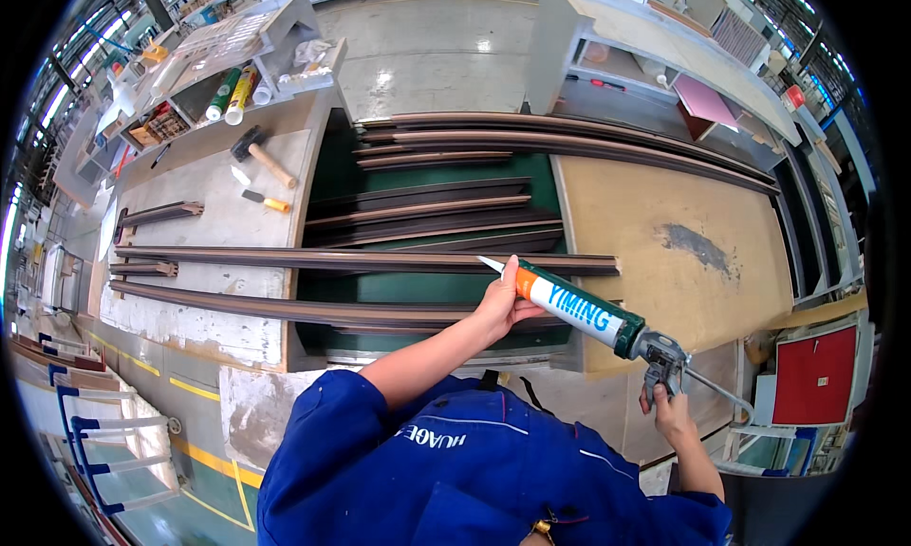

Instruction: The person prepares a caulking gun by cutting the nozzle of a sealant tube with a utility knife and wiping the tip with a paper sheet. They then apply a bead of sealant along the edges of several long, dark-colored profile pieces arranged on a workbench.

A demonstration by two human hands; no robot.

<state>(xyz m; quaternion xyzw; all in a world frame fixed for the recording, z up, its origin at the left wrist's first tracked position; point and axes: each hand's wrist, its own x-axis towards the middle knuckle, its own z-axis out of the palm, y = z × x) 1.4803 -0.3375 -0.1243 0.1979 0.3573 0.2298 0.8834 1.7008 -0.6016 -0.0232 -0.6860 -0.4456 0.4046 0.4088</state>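
A caulking gun [663,354] loaded with a sealant cartridge [562,300] lies across my front, its white nozzle pointing left. My right hand [669,411] grips the gun's handle and trigger. Around the cartridge's orange front end, close behind the nozzle, my left hand [507,298] is wrapped. The nozzle tip is over or against a long dark brown profile strip [370,258]; whether it touches, I cannot tell. Nearer to me runs a second long profile strip [285,309], partly hidden by my left forearm. Two short profile pieces [162,213] lie at the left ends of the long ones.
A mallet [265,156] and a yellow-handled scraper or putty knife [266,201] lie on the left table [235,325]. Several more strips [434,211] rest in the green recess between the tables. Long strips [569,135] span the far side. Shelf units [619,94] stand beyond.
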